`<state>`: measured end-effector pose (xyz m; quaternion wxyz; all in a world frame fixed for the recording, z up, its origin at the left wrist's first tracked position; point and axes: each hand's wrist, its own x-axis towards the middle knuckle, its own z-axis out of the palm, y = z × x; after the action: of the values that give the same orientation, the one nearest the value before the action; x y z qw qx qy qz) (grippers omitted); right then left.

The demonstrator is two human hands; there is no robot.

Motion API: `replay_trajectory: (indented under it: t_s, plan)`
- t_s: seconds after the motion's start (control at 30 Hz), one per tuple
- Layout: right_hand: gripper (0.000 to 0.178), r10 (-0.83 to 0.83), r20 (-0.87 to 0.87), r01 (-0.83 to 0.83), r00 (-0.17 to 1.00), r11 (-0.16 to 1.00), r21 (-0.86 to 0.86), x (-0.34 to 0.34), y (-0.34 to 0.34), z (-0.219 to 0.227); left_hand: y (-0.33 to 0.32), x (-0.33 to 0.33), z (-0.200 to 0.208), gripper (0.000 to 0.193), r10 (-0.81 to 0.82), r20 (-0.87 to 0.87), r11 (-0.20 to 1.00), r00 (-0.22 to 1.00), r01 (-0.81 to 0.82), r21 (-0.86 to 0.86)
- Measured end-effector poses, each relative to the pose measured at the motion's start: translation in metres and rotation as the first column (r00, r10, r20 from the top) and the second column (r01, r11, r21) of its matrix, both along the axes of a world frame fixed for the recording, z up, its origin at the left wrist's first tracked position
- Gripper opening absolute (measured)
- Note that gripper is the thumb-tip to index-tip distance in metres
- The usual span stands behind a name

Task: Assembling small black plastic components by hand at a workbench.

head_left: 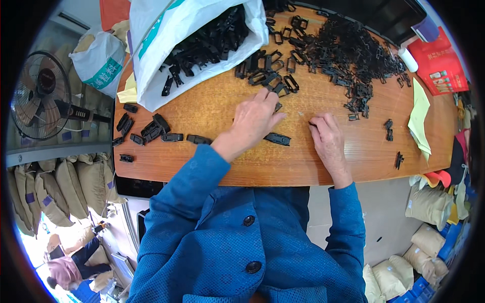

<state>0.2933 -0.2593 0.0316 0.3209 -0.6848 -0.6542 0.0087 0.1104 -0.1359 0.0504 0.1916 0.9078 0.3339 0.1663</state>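
Observation:
My left hand [254, 119] reaches over the table with its thumb apart from the fingers. Its fingertips touch or hover at the edge of a group of black plastic frames [273, 81]; a small dark part shows between thumb and fingers. Below that hand lies a long black plastic housing [277, 139], and another black housing [198, 139] is beside its wrist. To the right, my right hand [328, 139] rests near the front of the table, thumb and fingers pinched together. A speck of something dark shows at its fingertips, too small to name.
A white sack [151, 81] spills black parts at the back left. Several assembled black pieces [153, 129] lie at left. A large heap of small black clips [348, 50] covers the back right, near yellow paper [419, 118]. A fan [43, 93] stands beyond the wooden table [202, 108].

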Motion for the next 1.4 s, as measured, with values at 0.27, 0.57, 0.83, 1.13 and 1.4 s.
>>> replay_trajectory:
  t_s: [0.27, 0.57, 0.83, 1.13, 1.4]
  plan:
    - [0.013, -0.034, 0.031, 0.034, 0.999, 0.999, 0.003, 0.003, -0.013, -0.001, -0.003, 0.01, -0.014, 0.019, -0.12, -0.005, 0.992, 0.993, 0.119, -0.049]
    - [0.014, -0.111, -0.094, 0.121, 0.989, 0.986, 0.113, -0.001, -0.017, -0.01, 0.036, 0.03, -0.002, 0.02, 0.044, -0.041, 0.996, 0.998, -0.041, 0.075]
    - [0.013, -0.117, -0.138, 0.135, 0.984, 0.982, 0.13, 0.001, -0.015, -0.01, 0.036, 0.038, -0.003, 0.021, -0.022, -0.156, 0.994, 0.988, 0.038, 0.102]
    - [0.012, 0.039, -0.285, 0.013, 0.958, 0.984, 0.179, -0.008, -0.011, 0.012, 0.021, -0.001, 0.005, 0.011, 0.35, 0.393, 0.337, 0.85, 0.277, -0.9]
    - [0.018, 0.311, 0.101, -0.327, 0.945, 0.888, 0.325, -0.038, -0.008, 0.059, -0.027, -0.023, 0.003, 0.027, 0.561, 0.46, -0.25, 0.688, 0.671, -0.698]
